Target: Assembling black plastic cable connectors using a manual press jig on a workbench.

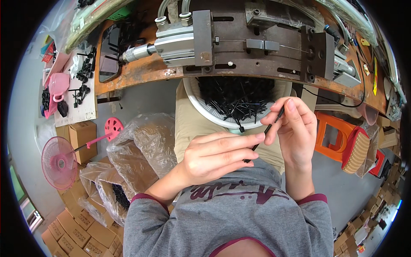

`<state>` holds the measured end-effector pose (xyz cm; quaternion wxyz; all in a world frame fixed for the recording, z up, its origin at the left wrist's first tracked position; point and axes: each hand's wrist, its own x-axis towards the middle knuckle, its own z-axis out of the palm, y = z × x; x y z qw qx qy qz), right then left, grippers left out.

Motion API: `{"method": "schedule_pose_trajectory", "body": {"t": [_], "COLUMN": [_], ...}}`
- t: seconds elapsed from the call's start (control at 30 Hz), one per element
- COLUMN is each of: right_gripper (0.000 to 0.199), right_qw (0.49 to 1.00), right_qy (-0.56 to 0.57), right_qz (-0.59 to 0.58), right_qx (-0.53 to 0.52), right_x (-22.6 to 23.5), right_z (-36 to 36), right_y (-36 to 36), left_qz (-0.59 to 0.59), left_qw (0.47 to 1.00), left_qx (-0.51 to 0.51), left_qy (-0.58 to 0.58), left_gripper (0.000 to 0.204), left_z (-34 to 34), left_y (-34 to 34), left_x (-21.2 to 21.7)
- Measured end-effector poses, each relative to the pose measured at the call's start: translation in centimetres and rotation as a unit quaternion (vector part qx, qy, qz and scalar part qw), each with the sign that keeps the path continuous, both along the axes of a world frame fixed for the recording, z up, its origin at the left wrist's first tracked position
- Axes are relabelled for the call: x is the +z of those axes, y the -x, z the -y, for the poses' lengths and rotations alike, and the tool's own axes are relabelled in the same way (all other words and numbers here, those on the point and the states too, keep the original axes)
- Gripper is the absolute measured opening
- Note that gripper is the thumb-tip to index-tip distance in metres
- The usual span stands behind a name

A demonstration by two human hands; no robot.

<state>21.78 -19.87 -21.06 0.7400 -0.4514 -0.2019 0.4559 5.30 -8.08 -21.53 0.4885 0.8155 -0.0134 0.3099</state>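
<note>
A thin black plastic rod [268, 129] slants between my two hands, over my lap. My right hand [298, 130] pinches its upper end between thumb and fingers. My left hand [216, 156], fingers stretched across the rod, grips its lower part; the lower tip shows under those fingers. Just beyond the hands a white plastic basket [198, 106] rests on my lap, filled with many similar black stemmed parts [237, 96]. One part with a thicker head [241, 128] hangs over the basket's near rim.
On the wooden bench [145, 79] ahead is a metal fixture with an air cylinder [175, 45] and small clamping blocks [262, 44]. A phone [109, 53] lies to its left. Around me are a pink fan [60, 162], plastic-wrapped boxes [147, 139] and an orange stool [332, 135].
</note>
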Motion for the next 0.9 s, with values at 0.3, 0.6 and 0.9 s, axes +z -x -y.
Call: {"method": "schedule_pose_trajectory", "body": {"t": [0.3, 0.6, 0.9], "right_gripper": [0.030, 0.022, 0.025], "right_qw": [0.999, 0.924, 0.768], "right_qy": [-0.010, -0.161, -0.389], "right_qz": [0.032, 0.297, 0.484], "right_qx": [-0.012, -0.178, -0.156], "right_x": [0.5, 6.9, 21.6], "right_z": [-0.2, -8.2, -26.2], "right_y": [0.2, -0.6, 2.1], "left_qz": [0.011, 0.052, 0.092], "left_qw": [1.000, 0.987, 0.952], "left_qx": [0.006, 0.154, 0.284], "left_qy": [-0.002, 0.005, -0.067], "left_gripper": [0.032, 0.030, 0.034], "left_z": [0.1, -1.9, -2.6], "left_y": [0.2, 2.1, 4.6], "left_x": [0.3, 2.0, 4.1]}}
